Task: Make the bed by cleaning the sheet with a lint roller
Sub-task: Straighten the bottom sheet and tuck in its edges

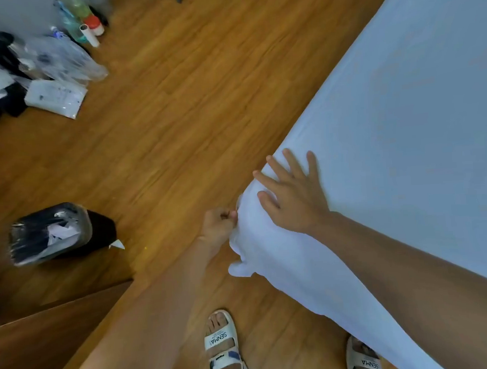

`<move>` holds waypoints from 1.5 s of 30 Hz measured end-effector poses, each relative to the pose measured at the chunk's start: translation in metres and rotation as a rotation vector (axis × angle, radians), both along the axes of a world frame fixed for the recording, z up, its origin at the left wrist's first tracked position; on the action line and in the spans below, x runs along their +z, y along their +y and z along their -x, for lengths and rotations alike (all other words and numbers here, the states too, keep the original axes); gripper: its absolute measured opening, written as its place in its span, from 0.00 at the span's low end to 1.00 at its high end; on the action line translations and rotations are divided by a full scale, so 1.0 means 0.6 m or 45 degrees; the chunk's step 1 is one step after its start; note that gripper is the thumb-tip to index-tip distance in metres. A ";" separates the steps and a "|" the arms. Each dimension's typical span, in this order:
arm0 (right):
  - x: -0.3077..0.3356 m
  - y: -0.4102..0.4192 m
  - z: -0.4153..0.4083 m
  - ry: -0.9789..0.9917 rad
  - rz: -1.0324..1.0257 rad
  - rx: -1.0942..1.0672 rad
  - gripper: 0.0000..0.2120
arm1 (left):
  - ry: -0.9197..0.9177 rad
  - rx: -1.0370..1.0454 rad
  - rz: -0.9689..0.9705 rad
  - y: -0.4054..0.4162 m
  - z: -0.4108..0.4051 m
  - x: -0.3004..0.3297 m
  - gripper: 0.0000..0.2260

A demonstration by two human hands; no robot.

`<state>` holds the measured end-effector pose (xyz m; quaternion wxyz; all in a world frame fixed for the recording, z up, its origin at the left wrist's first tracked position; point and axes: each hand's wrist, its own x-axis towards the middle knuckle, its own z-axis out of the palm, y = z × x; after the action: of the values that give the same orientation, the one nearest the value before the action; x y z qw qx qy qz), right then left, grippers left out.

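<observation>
At the corner of the bed (442,44), the right hand (293,198) lies flat with fingers spread apart on the pale blue sheet (389,124), while the left hand (217,225) is curled tight, pinching a bunched fold of that sheet at the corner's edge, just beside the right hand. A white lint roller (90,35) lies well away from both hands on the wooden floor (174,103), among bottles and plastic bags near the wall, and a dark bin (50,233) stands to the left.
</observation>
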<state>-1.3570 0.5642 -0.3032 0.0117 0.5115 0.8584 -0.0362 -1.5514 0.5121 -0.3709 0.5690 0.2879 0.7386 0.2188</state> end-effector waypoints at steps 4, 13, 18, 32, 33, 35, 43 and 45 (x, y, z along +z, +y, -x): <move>-0.014 0.012 0.035 0.064 -0.041 0.042 0.19 | -0.189 0.027 0.196 -0.007 0.005 -0.040 0.08; -0.023 0.028 0.044 0.151 -0.073 -0.057 0.15 | -0.276 0.036 0.210 0.033 -0.005 -0.063 0.11; -0.029 0.026 0.047 0.219 -0.078 -0.108 0.19 | -0.103 -0.099 0.282 0.047 0.008 -0.103 0.06; -0.035 0.050 0.044 0.769 -0.036 -0.717 0.21 | 0.360 -0.809 -0.148 0.119 0.019 -0.133 0.11; -0.035 0.050 0.044 0.765 -0.040 -0.710 0.22 | 0.190 -0.688 -0.211 0.124 0.016 -0.124 0.14; -0.033 0.050 0.046 0.759 -0.015 -0.718 0.22 | -0.212 -0.519 -0.212 0.139 -0.005 -0.082 0.13; -0.030 0.052 0.042 0.815 0.060 -0.766 0.22 | 0.007 -0.841 -0.428 0.174 -0.012 -0.065 0.16; -0.034 0.053 0.039 0.812 0.054 -0.753 0.22 | 0.067 -0.861 -0.410 0.181 -0.008 -0.084 0.10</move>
<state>-1.3804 0.5962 -0.3236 -0.2544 0.6983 0.6346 -0.2118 -1.5464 0.6206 -0.4212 0.5372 0.6069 0.5724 0.1243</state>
